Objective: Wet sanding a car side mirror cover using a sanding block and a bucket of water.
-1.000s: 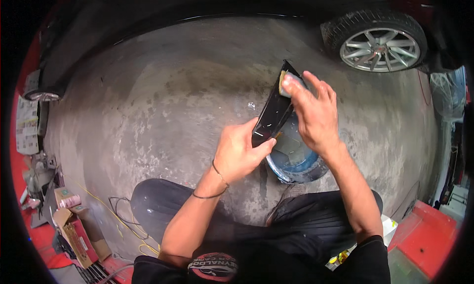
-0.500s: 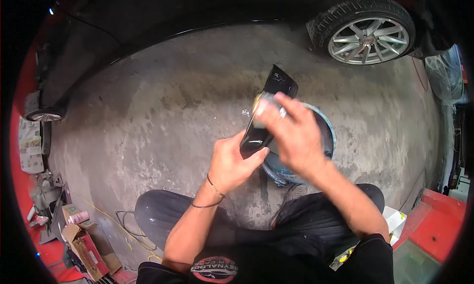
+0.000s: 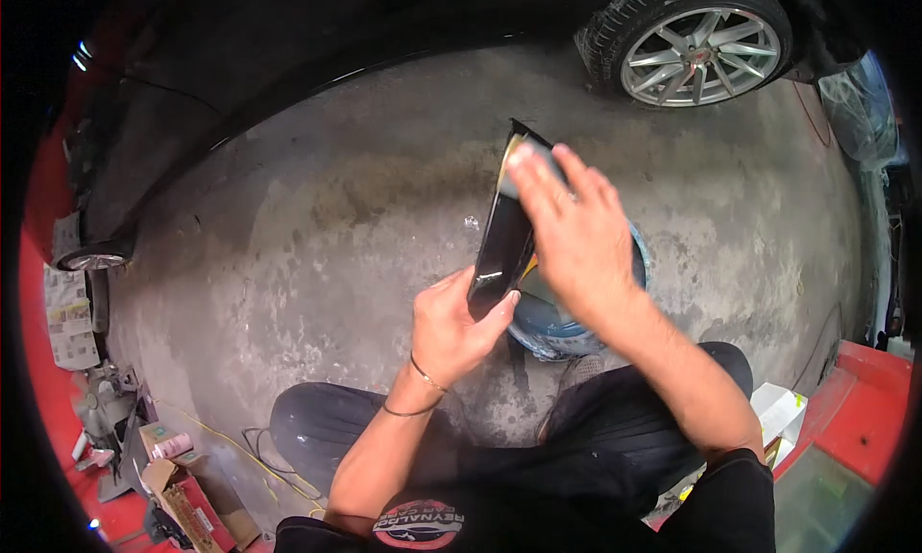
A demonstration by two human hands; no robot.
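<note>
Evidently, the left hand (image 3: 453, 324) grips the near end of a glossy black panel (image 3: 499, 250), raised off the floor (image 3: 288, 236) over the blue bucket's (image 3: 552, 340) left edge; the right hand (image 3: 581, 241), fingers extended, holds a grey pad (image 3: 507, 182) against the panel's far end.

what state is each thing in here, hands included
Black panel: held at a slant, glossy
Pad: against the panel's far end, partly covered
Left hand: closed around the panel's near end
Right hand: laid over the pad
Bucket: open-topped, partly hidden
Wheel: upright, tyre fitted
Cardboard box: flaps open
Yellow cable: lying loose
</note>
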